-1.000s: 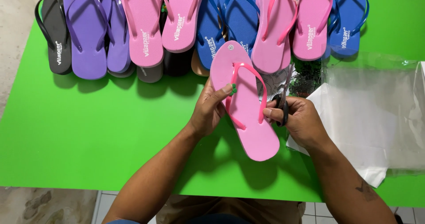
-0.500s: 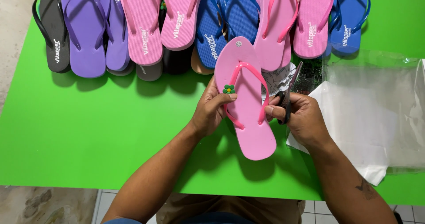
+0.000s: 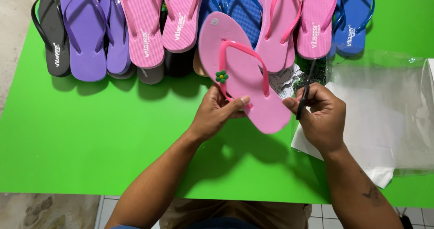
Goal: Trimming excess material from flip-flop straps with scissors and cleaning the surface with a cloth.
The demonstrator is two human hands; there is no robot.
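We hold a pale pink rubber flip-flop with a brighter pink strap (image 3: 242,70) above the bright green tabletop (image 3: 90,138), its heel towards us and its toe pointing up and to the left; a small green flower charm (image 3: 221,76) sits on the left branch of the strap. Our left hand (image 3: 217,113) grasps the sandal at the heel end, thumb lying across the sole just below the strap. Our right hand (image 3: 321,116), just to the right of the heel, is clenched around a thin dark tool (image 3: 305,93) that sticks up from the fist; what kind of tool it is we cannot tell. Beyond the sandal, a row of flip-flops lies along the far edge: a black one (image 3: 52,34), purple ones (image 3: 88,30), pink ones (image 3: 144,25) and blue ones (image 3: 355,16). To the right lie clear plastic bags over white paper (image 3: 379,116).
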